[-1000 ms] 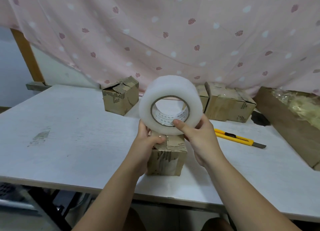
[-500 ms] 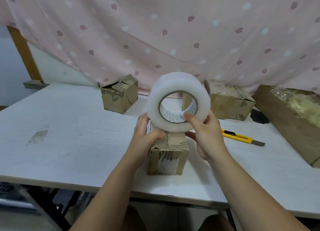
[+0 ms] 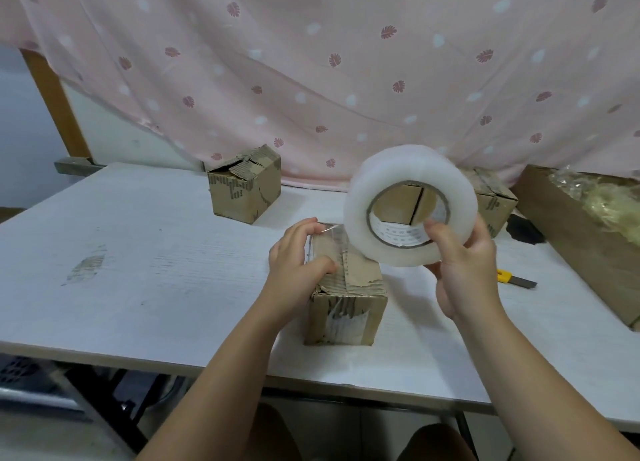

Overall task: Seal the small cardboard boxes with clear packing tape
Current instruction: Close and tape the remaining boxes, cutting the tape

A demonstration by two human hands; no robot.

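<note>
The small cardboard box (image 3: pixel 346 301) sat under the left hand (image 3: pixel 298 263), whose curled fingers and thumb clamped its top and pinned the tape's free end. The right hand (image 3: pixel 464 263) gripped the tape roll (image 3: pixel 408 204), thumb in the core. It had just swung the roll off the box, drawing clear film across the flaps. Sealing had begun, I'd say. A yellow knife (image 3: pixel 516 278) lay just beyond the right hand.

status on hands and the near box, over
Left hand grips near box, tape strip on its top. Right hand holds tape roll raised. Nothing blocking; utility knife off right.
</note>
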